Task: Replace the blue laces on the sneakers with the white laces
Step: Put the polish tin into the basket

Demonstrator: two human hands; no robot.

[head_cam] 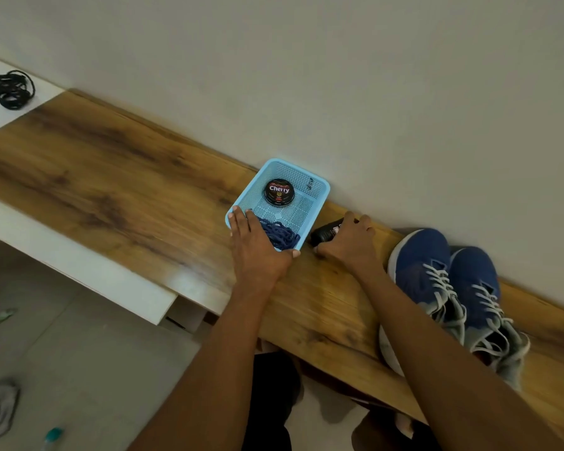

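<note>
A long wood-grain shelf (118,190) runs along a plain grey wall. At its right end, against the wall, stands a pair of blue knit sneakers (450,288) threaded with white laces (443,281), side by side and touching. Near the shelf's middle, at the wall edge, sits a light blue perforated plastic tray (319,187). In the tray's near corner lies a heap of blue laces (282,234); toward its far side stands a round black polish tin marked "Cherry" (279,191). The left hand (258,249) lies flat with straight fingers on the tray's near-left rim, partly over the heap. Just right of the tray, the right hand (349,244) curls round a small black bottle (326,234) lying on the shelf. A coil of black cord (12,89) rests on the white surface past the shelf's left end.
</note>
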